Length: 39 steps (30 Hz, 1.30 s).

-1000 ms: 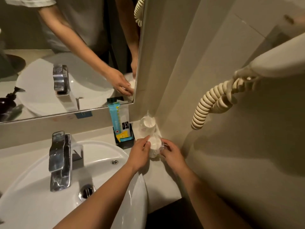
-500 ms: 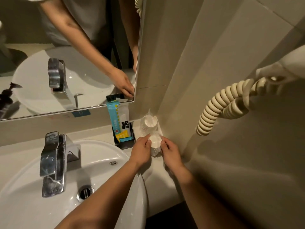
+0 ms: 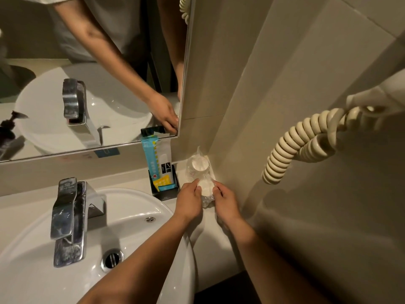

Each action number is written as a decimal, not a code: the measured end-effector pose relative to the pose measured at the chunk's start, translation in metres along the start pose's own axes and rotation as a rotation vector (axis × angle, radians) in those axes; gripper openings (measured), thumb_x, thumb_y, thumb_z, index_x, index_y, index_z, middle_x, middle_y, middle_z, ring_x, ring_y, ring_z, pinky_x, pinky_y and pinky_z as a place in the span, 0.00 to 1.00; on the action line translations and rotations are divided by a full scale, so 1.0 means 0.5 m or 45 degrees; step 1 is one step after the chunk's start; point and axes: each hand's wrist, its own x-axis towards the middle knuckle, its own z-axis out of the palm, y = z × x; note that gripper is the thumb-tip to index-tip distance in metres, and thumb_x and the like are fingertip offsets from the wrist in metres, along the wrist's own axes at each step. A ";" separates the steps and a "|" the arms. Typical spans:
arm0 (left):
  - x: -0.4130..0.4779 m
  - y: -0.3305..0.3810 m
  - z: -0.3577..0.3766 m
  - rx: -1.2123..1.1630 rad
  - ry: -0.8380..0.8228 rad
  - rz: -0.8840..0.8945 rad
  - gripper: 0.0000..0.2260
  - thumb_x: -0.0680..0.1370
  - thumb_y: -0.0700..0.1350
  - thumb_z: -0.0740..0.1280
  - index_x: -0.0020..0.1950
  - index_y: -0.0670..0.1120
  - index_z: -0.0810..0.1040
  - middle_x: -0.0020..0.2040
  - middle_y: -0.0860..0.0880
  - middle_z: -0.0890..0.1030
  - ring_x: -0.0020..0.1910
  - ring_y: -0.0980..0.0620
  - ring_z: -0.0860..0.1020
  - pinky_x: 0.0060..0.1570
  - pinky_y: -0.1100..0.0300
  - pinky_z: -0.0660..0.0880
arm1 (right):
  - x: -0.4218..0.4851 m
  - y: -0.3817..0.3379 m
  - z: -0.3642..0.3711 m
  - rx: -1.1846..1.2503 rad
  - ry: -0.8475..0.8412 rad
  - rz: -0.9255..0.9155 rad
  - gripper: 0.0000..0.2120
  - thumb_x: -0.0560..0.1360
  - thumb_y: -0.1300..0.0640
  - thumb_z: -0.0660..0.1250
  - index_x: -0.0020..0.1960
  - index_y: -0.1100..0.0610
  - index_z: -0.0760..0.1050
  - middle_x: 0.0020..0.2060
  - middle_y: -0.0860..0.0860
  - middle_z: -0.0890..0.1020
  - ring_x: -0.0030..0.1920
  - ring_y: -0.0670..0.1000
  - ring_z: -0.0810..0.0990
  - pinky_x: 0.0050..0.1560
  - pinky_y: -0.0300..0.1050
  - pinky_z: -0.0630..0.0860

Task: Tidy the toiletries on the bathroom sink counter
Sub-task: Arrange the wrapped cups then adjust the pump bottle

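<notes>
Two plastic-wrapped cups stand in the counter's back right corner. My left hand (image 3: 189, 199) and my right hand (image 3: 224, 200) both pinch the near wrapped cup (image 3: 206, 189) from either side. The far wrapped cup (image 3: 198, 164) sits right behind it against the wall, upside down. Left of the cups, a black holder (image 3: 165, 191) carries blue, white and yellow toiletry packets (image 3: 156, 160) standing upright.
A white basin (image 3: 135, 216) with a chrome tap (image 3: 68, 218) fills the left. The mirror (image 3: 92, 73) rises behind it. A wall hair dryer with a coiled cream cord (image 3: 295, 143) hangs at right. The beige counter (image 3: 210, 233) is narrow between basin and wall.
Both hands have stayed on the near wrapped cup and closed in a little tighter on it. The camera view has shifted slightly.
</notes>
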 end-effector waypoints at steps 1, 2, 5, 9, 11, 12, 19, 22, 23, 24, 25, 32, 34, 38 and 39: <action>-0.001 0.000 0.000 0.006 0.008 0.003 0.17 0.85 0.42 0.56 0.71 0.45 0.76 0.62 0.40 0.78 0.56 0.51 0.72 0.55 0.62 0.64 | 0.001 0.000 0.001 0.008 -0.003 0.007 0.18 0.84 0.60 0.58 0.54 0.39 0.82 0.55 0.48 0.86 0.58 0.51 0.84 0.65 0.58 0.79; -0.001 -0.001 0.001 0.008 0.018 0.009 0.16 0.85 0.42 0.56 0.70 0.45 0.76 0.62 0.40 0.78 0.55 0.51 0.71 0.54 0.62 0.64 | 0.003 0.001 0.002 0.018 -0.006 0.010 0.19 0.84 0.59 0.58 0.54 0.39 0.82 0.55 0.49 0.86 0.58 0.51 0.84 0.66 0.58 0.79; -0.001 0.000 0.005 0.000 0.029 0.003 0.16 0.85 0.42 0.56 0.69 0.45 0.77 0.62 0.40 0.79 0.55 0.50 0.72 0.55 0.61 0.65 | 0.005 0.003 0.006 0.038 -0.004 0.008 0.20 0.83 0.57 0.59 0.52 0.35 0.83 0.54 0.48 0.87 0.58 0.52 0.84 0.66 0.59 0.78; -0.001 0.005 0.004 -0.001 0.020 -0.025 0.17 0.85 0.43 0.55 0.71 0.44 0.75 0.64 0.40 0.78 0.61 0.45 0.75 0.58 0.60 0.66 | 0.012 0.010 0.006 0.016 -0.005 0.027 0.18 0.82 0.55 0.58 0.54 0.37 0.83 0.55 0.47 0.87 0.59 0.52 0.84 0.66 0.59 0.78; -0.004 0.008 0.001 -0.003 0.013 -0.017 0.16 0.85 0.42 0.55 0.71 0.44 0.75 0.64 0.40 0.78 0.61 0.45 0.75 0.57 0.61 0.65 | 0.009 0.003 0.003 -0.030 -0.009 0.026 0.17 0.83 0.56 0.58 0.58 0.40 0.82 0.55 0.48 0.86 0.58 0.51 0.84 0.65 0.58 0.79; -0.006 0.010 0.000 -0.019 0.005 -0.019 0.16 0.85 0.42 0.55 0.71 0.44 0.74 0.64 0.41 0.78 0.61 0.45 0.75 0.57 0.61 0.65 | 0.006 -0.002 0.001 -0.047 -0.011 0.019 0.16 0.83 0.56 0.58 0.60 0.43 0.82 0.55 0.48 0.86 0.58 0.51 0.84 0.65 0.58 0.79; -0.020 0.016 -0.008 -0.116 -0.047 -0.042 0.16 0.85 0.43 0.57 0.73 0.45 0.69 0.66 0.43 0.77 0.62 0.45 0.76 0.57 0.60 0.67 | -0.029 -0.046 -0.017 -0.161 -0.005 -0.007 0.17 0.86 0.57 0.57 0.71 0.53 0.75 0.61 0.50 0.83 0.61 0.51 0.81 0.62 0.45 0.78; -0.019 0.013 -0.009 -0.080 -0.056 -0.067 0.14 0.85 0.44 0.57 0.70 0.43 0.71 0.64 0.41 0.78 0.61 0.43 0.77 0.56 0.59 0.68 | -0.036 -0.052 -0.019 -0.206 0.020 -0.023 0.16 0.85 0.57 0.57 0.70 0.53 0.76 0.60 0.50 0.84 0.60 0.51 0.82 0.62 0.46 0.79; -0.019 0.014 -0.008 -0.061 -0.061 -0.075 0.13 0.85 0.44 0.57 0.68 0.42 0.71 0.63 0.40 0.79 0.60 0.43 0.77 0.55 0.58 0.69 | -0.035 -0.049 -0.019 -0.226 0.019 -0.033 0.16 0.85 0.56 0.57 0.69 0.52 0.77 0.59 0.49 0.84 0.60 0.51 0.82 0.63 0.49 0.79; -0.018 0.015 -0.007 -0.037 -0.069 -0.082 0.13 0.85 0.44 0.57 0.67 0.41 0.72 0.62 0.39 0.80 0.59 0.42 0.78 0.54 0.57 0.69 | -0.035 -0.048 -0.019 -0.257 0.019 -0.034 0.16 0.85 0.56 0.57 0.68 0.51 0.77 0.58 0.49 0.84 0.59 0.51 0.83 0.64 0.51 0.79; -0.018 0.018 -0.007 -0.011 -0.079 -0.086 0.12 0.85 0.44 0.57 0.65 0.41 0.73 0.60 0.39 0.80 0.58 0.41 0.78 0.53 0.57 0.70 | -0.032 -0.045 -0.018 -0.286 0.015 -0.028 0.16 0.84 0.55 0.57 0.67 0.51 0.78 0.58 0.49 0.85 0.59 0.51 0.83 0.64 0.54 0.79; -0.020 0.028 0.001 0.079 -0.096 -0.043 0.11 0.85 0.42 0.58 0.63 0.41 0.76 0.58 0.41 0.82 0.55 0.44 0.79 0.49 0.60 0.67 | -0.026 -0.047 -0.020 -0.320 0.019 0.007 0.16 0.84 0.60 0.56 0.66 0.53 0.79 0.57 0.51 0.85 0.58 0.51 0.83 0.65 0.54 0.78; -0.018 0.029 0.002 0.069 -0.100 -0.043 0.11 0.85 0.42 0.58 0.63 0.40 0.76 0.58 0.40 0.81 0.52 0.46 0.78 0.49 0.60 0.67 | -0.026 -0.048 -0.024 -0.314 0.016 0.013 0.17 0.84 0.59 0.56 0.67 0.53 0.78 0.58 0.51 0.85 0.58 0.51 0.83 0.65 0.53 0.78; -0.018 0.026 0.002 0.072 -0.094 -0.065 0.11 0.85 0.42 0.58 0.64 0.40 0.73 0.59 0.39 0.79 0.55 0.43 0.79 0.50 0.58 0.69 | -0.035 -0.063 -0.026 -0.324 -0.001 0.033 0.17 0.85 0.58 0.56 0.70 0.53 0.76 0.60 0.51 0.83 0.61 0.52 0.81 0.66 0.51 0.77; -0.021 0.025 -0.001 0.064 -0.090 -0.071 0.11 0.85 0.42 0.58 0.65 0.40 0.72 0.60 0.39 0.79 0.56 0.42 0.78 0.50 0.58 0.69 | -0.037 -0.063 -0.026 -0.331 -0.002 0.037 0.17 0.85 0.57 0.56 0.70 0.54 0.75 0.61 0.52 0.83 0.62 0.52 0.80 0.67 0.51 0.76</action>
